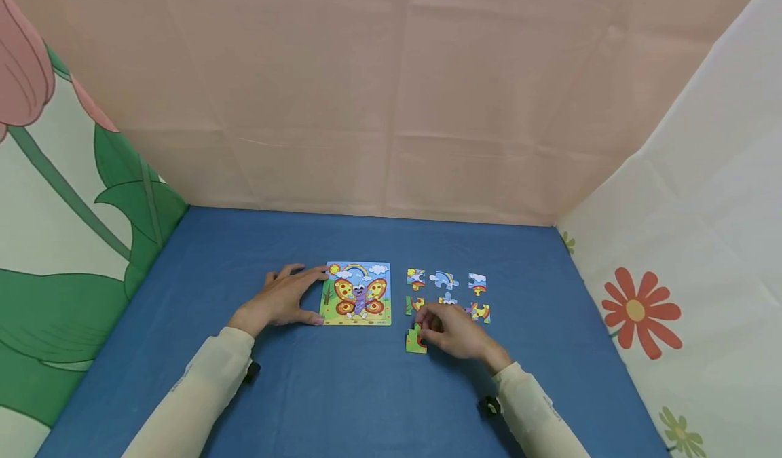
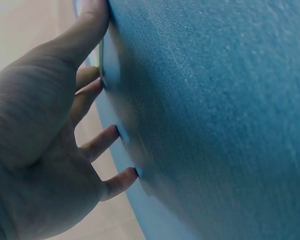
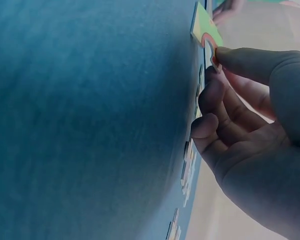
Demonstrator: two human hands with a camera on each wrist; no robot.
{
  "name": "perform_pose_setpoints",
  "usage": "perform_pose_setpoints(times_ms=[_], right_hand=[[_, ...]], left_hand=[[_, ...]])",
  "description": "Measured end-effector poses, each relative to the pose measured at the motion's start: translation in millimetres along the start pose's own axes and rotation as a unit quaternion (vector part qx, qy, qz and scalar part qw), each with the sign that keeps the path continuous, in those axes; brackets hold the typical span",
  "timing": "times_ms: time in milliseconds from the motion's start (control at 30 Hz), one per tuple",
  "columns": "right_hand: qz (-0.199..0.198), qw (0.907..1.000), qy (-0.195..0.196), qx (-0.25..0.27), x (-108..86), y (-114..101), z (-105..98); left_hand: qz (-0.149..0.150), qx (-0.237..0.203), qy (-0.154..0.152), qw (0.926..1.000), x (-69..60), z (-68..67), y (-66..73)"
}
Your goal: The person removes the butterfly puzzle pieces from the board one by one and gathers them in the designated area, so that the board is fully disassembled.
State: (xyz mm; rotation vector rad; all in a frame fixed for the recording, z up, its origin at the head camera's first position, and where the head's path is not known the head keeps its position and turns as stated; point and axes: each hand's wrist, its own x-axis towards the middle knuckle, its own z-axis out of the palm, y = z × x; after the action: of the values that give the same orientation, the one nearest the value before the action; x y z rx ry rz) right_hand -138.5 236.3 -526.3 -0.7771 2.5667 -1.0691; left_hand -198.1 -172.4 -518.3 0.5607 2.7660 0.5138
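A square butterfly picture board [image 1: 359, 294] lies flat on the blue table. My left hand [image 1: 284, 300] rests at its left side, with the thumb near the lower corner and a finger at the upper corner; in the left wrist view, fingertips [image 2: 128, 175] touch the cloth. With thumb and fingers, my right hand [image 1: 455, 332] pinches a green puzzle piece [image 1: 416, 342] bearing a red curve. That piece [image 3: 205, 25] appears tilted off the cloth in the right wrist view. Part of it is hidden behind the fingers.
Several loose puzzle pieces lie in rows right of the board, including a sun piece [image 1: 416, 277], a rainbow piece [image 1: 444, 280], a cloud piece [image 1: 477, 282] and a yellow-orange piece [image 1: 480, 312]. The right hand partly covers the lower row. Cloth walls [image 1: 391, 105] border the table.
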Motion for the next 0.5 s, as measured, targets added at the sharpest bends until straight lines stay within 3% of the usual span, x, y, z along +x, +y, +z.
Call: perform_pose_setpoints(times_ms=[500], right_hand=[[-0.017,0.9986,0.015,-0.048,2.2,1.5,8.4]], left_hand=[[-0.011,0.001,-0.004,0.9999,0.5,0.0,1.8]])
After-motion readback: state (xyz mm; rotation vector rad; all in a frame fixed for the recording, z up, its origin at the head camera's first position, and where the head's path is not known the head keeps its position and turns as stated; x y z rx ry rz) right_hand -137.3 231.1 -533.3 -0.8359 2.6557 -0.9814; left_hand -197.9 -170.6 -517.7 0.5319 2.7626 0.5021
